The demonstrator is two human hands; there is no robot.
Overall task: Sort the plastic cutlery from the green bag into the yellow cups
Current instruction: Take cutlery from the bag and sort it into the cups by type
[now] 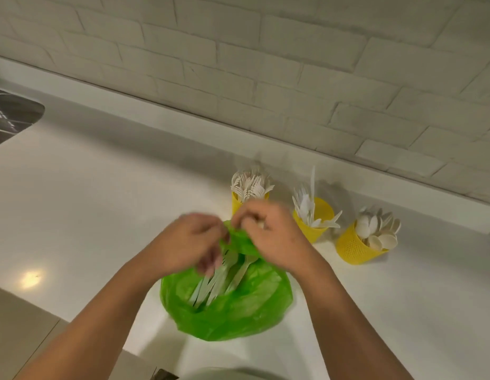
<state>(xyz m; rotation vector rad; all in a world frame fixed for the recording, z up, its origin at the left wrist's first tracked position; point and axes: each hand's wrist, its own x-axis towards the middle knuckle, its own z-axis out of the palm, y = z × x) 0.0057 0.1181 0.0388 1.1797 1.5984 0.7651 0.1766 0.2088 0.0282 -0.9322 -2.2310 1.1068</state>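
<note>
Green bag (232, 311) sits on the table (101, 201) directly beneath both hands, with cutlery (224, 275) visible inside. Left hand (194, 242) and right hand (268, 231), close together, pinch its far rim. Step in hand: opening the mouth. Next move likely requires lifting pieces out toward the cups (317, 229) beyond the right hand.

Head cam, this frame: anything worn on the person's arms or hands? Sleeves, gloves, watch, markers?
Nothing worn that shows. Left hand and right hand are bare, no gloves. Left forearm and right forearm are bare up to the frame's bottom edge: no sleeves, watch, bands or markers. Fingers are motion-blurred, so rings cannot be ruled out.
</note>
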